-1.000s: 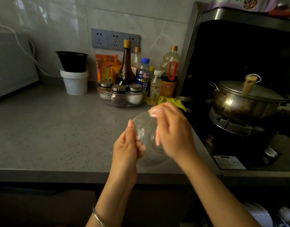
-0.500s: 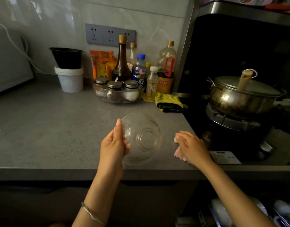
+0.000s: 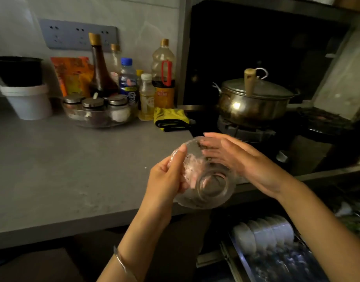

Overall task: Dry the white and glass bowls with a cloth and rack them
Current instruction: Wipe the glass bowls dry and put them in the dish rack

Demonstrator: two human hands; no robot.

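A clear glass bowl is held tilted above the front edge of the grey counter, its base facing me. My left hand grips its left rim, thumb on the outside and fingers inside. My right hand lies flat against the bowl's far right side with fingers straight, touching the glass. Several white bowls stand on edge in a pull-out rack below the counter at the lower right. A yellow cloth lies on the counter by the stove.
Bottles and a tray of spice jars crowd the back wall, with a white tub holding a black bowl at the left. A lidded metal pot sits on the gas stove to the right.
My right hand came back from beside the counter edge and now touches the bowl's right side. The bowl has tilted and moved right and nearer to me.
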